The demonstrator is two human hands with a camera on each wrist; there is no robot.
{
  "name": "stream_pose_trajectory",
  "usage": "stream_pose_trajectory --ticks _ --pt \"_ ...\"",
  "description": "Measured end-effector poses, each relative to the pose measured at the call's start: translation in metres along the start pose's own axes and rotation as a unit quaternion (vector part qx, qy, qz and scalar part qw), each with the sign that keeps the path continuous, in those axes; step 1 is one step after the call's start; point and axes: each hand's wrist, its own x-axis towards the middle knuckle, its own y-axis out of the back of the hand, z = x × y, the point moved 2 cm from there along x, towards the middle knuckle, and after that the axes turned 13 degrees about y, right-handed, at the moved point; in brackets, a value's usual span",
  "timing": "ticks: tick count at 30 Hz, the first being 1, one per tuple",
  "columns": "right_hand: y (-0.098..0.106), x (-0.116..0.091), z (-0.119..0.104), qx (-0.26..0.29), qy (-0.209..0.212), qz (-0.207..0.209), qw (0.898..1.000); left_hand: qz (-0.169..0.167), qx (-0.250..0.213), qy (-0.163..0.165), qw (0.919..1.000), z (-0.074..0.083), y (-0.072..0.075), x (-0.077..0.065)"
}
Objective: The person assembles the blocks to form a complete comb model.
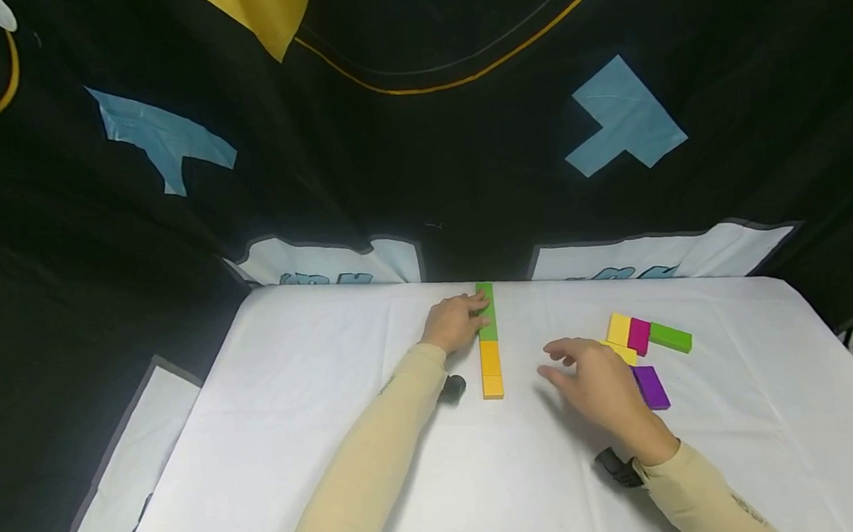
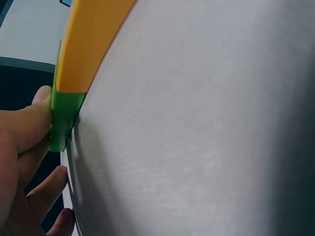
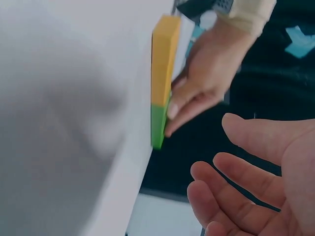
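A straight row of blocks runs front to back on the white table: green blocks point(image 1: 487, 329) at the far end, orange blocks point(image 1: 490, 359) at the near end. My left hand point(image 1: 452, 324) reaches in from the left, its thumb and fingertips touching the green part. In the left wrist view, the thumb lies against the side of the green block point(image 2: 65, 114). Between the row and a loose group of blocks, my right hand point(image 1: 600, 386) hovers with relaxed fingers and holds nothing. The right wrist view shows that hand point(image 3: 251, 182) apart from the row.
On the right lie yellow blocks point(image 1: 619, 328), a magenta block point(image 1: 638, 336), a green block point(image 1: 670, 337) and a purple block point(image 1: 652, 388), partly behind my right hand. A white cloth point(image 1: 270, 378) covers the table; a dark curtain point(image 1: 463, 163) hangs along its far edge.
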Motion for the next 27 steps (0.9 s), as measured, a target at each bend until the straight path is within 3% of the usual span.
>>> stream_pose_trajectory --ticks 7,15,20,27 --pt "0.018 -0.007 0.018 -0.010 0.019 0.066 0.998 -0.001 -0.003 0.001 1.0000 0.001 0.001 0.000" --pt "0.027 -0.019 0.036 -0.009 0.004 0.100 0.995 -0.003 -0.008 0.000 1.0000 0.001 0.001 -0.001" --pt "0.033 -0.026 0.047 -0.020 -0.017 0.099 0.995 0.004 -0.007 -0.004 1.0000 0.001 0.001 -0.001" --pt "0.042 -0.033 0.059 -0.047 -0.061 0.065 0.995 0.004 -0.005 -0.002 1.0000 0.001 0.000 -0.001"
